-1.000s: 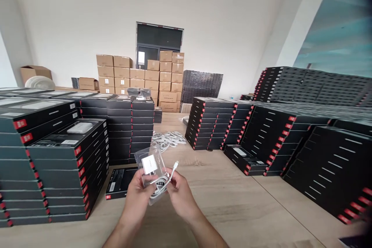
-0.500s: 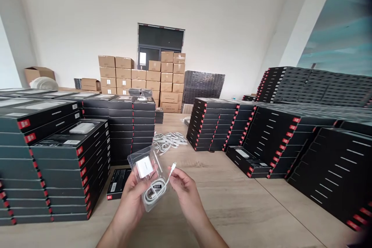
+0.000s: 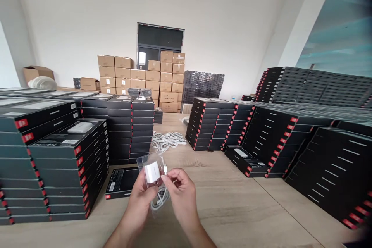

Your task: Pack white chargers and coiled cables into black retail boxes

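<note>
My left hand (image 3: 140, 194) grips a clear plastic tray (image 3: 141, 161) by its left side, the thumb across its front. In the tray's upper part sits a white charger (image 3: 152, 172). A coiled white charging cable (image 3: 159, 200) lies in the lower part, partly behind my fingers. My right hand (image 3: 180, 189) pinches the cable near its connector (image 3: 165, 169), which points up beside the charger. Beyond the tray, a heap of white cables (image 3: 168, 140) rests on the table. A flat black box (image 3: 120, 183) lies just left of my left hand.
Tall stacks of black boxes (image 3: 58, 178) line the left side of the wooden table (image 3: 232, 209). More stacks (image 3: 270, 139) stand on the right, with a single box (image 3: 245, 161) in front. Brown cartons (image 3: 145, 79) are piled by the far wall.
My right hand has moved left against the tray, bringing the cable connector beside the charger. The tray has shifted slightly right and turned, showing more of the black box.
</note>
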{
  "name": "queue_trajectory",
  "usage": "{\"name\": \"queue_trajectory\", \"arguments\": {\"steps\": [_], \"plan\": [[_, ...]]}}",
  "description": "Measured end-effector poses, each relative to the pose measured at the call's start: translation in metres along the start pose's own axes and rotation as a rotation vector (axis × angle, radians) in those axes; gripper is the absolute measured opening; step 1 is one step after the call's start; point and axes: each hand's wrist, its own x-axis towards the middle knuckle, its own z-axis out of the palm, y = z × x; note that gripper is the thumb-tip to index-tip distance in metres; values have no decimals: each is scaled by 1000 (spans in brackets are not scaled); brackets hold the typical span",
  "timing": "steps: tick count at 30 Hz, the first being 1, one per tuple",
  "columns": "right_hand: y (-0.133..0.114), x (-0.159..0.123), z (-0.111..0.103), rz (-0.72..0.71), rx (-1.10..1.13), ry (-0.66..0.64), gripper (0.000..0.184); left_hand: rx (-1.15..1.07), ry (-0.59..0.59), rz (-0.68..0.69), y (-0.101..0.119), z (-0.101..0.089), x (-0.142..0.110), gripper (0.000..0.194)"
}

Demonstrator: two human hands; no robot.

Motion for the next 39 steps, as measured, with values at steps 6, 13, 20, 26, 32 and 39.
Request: {"name": "queue_trajectory", "arguments": {"steps": [6,13,20,26,32,39], "plan": [[-3,-1,1,28,-21,13,9,46,13,31,1,3,0,45],[1,2,-1,119,32,-42,18,68,-23,38,6,9,-2,47],[4,3,-3,97,52,-73,29,22,-56,1,7,1,-1,49],[7,5,-7,84,-99,-116,33,-12,-94,-51,3,-3,-1,49],[6,7,-10,-3,-254,-148,28,-48,-90,-83,1,-3,-2,49],[4,2,-13,-289,-822,-238,34,-146,-41,-165,9,1,-5,47]]}}
